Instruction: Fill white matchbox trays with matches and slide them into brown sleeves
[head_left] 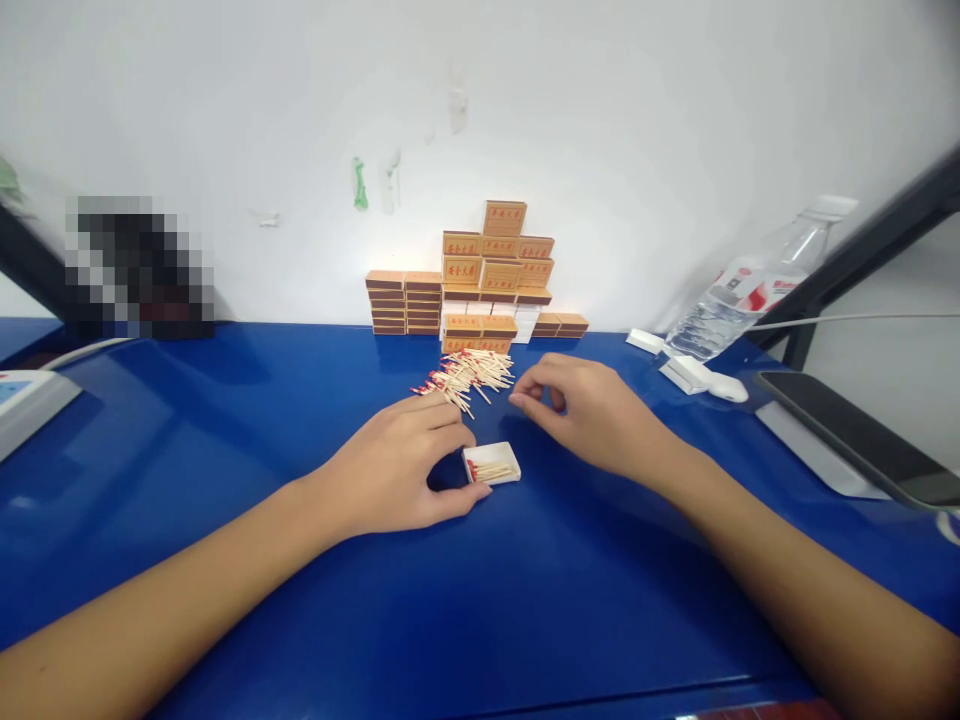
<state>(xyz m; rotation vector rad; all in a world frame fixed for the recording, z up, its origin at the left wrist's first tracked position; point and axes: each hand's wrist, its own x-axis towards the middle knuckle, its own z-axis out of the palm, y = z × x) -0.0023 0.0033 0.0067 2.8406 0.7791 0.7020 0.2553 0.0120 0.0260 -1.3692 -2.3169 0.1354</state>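
My left hand (405,465) grips the left end of a small white matchbox tray (502,453) between thumb and forefinger. Several matches (491,470) lie in the tray, most with red heads toward that hand. Beyond it, loose red-headed matches (472,375) form a messy pile on the blue table (480,600). To the right of the pile, my right hand (581,405) hovers low with curled fingers, thumb and forefinger tips close together. Whether anything is between those tips I cannot make out.
Stacked orange matchboxes (461,270) stand against the wall behind the pile. On the right are a water bottle (750,285), a white earphone case (686,374) and a black phone (855,430). A white device (34,405) sits at the left edge.
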